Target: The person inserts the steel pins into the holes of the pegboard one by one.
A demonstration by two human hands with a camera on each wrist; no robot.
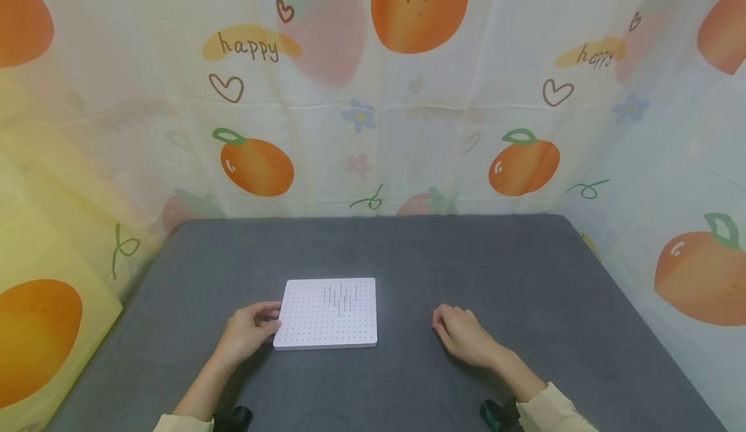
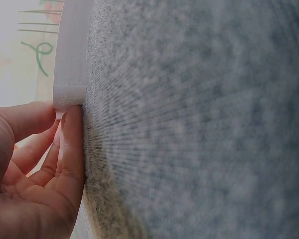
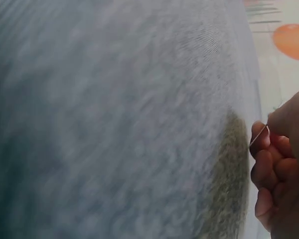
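Observation:
A white pegboard [image 1: 317, 329] with rows of small holes lies flat on the grey table. Several thin dark pins [image 1: 340, 302] stand upright in its far middle and right part. My left hand [image 1: 247, 331] holds the board's left edge; the left wrist view shows the thumb and a finger at the corner of the white board [image 2: 70, 64]. To the right of the board and apart from it, my right hand [image 1: 466, 338] is low over the table with curled fingers. Between its thumb and index finger it pinches a thin metal pin [image 3: 259, 134], too small to make out in the head view.
The dark grey table [image 1: 408, 244] reaches back to a curtain [image 1: 326, 186] printed with oranges and the word happy. Dark wrist straps [image 1: 237, 417] show near the cuffs at the front.

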